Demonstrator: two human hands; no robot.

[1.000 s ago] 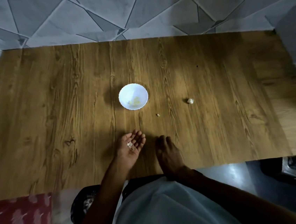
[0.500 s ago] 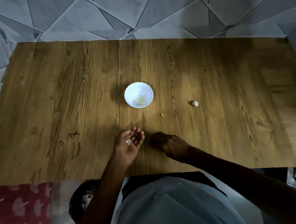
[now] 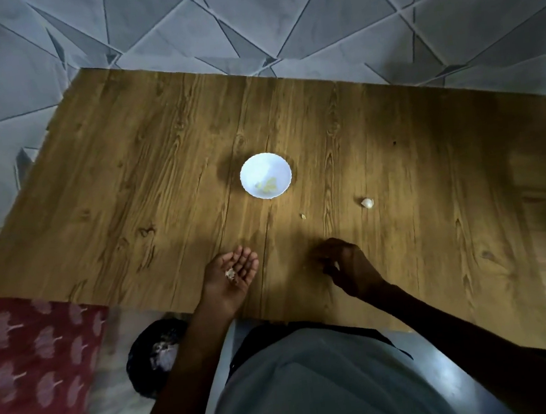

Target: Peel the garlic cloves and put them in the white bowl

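A person peels garlic at a wooden worktop under dim light. The left hand lies palm-up w/ fingers loosely spread, cupping a pale scrap, prob. peel or a clove bit; too small to tell. The right hand is curled, its fingers bent inward in shadow; whether they pinch anything cannot be told. The white bowl sits at approx. 12 o'clock from the left hand, w/ yellowish peeled pieces inside. One unpeeled garlic clove lies at about 1 o'clock from the right hand, well apart from the bowl, long axis running roughly 10-to-4. A tiny fragment rests between bowl and clove. The right hand is nearer the clove, so it likely makes the next reach.
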